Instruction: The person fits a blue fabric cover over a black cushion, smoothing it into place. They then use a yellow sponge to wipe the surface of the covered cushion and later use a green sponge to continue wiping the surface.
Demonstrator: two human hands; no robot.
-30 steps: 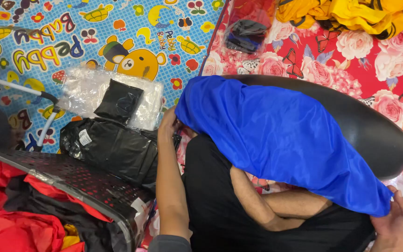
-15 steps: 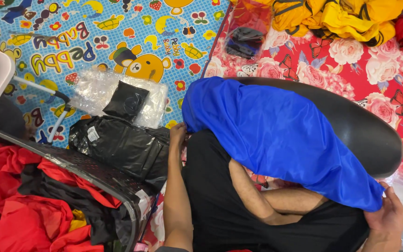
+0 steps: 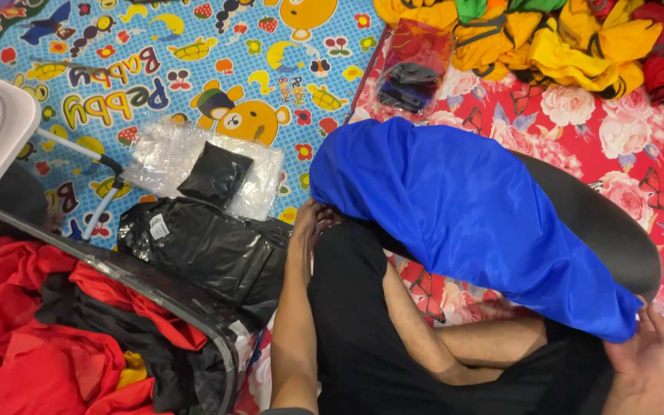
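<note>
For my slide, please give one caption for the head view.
Both hands, left hand and right hand, hold a blue cloth over a black board.

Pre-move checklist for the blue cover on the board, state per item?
1. Left hand on the near end of the blue cloth: ok.
2. Right hand gripping the cloth's far hem: ok.
3. Cloth over the whole black board: not ok, one edge bare.
4. Cloth free of snags underneath: cannot tell.
5. Black bags apart from the board: ok.

Black plastic bags beside red clothes.
</note>
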